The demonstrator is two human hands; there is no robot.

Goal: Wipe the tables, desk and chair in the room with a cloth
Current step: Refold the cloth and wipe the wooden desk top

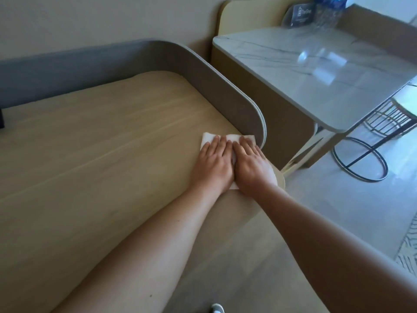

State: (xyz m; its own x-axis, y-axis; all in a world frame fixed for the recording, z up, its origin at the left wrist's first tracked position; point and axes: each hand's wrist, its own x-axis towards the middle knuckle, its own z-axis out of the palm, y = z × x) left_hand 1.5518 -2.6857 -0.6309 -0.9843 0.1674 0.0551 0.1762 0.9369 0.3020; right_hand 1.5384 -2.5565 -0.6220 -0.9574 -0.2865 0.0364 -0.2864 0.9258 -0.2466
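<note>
With fingers straight and together, left hand [214,162] and right hand [252,164] press the cloth [208,138] flat at the desk's [101,143] right edge beside its grey surround [225,86], likely spreading pressure evenly.

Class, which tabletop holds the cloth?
The light wooden desk with the grey rim, not the glossy marble-patterned table; left hand and right hand press the white cloth on it.

I read hotel room: wood desk [90,154] with padded grey surround [214,86], marble-top table [293,64], acrylic card stand [301,15], bottled water [327,10].
</note>
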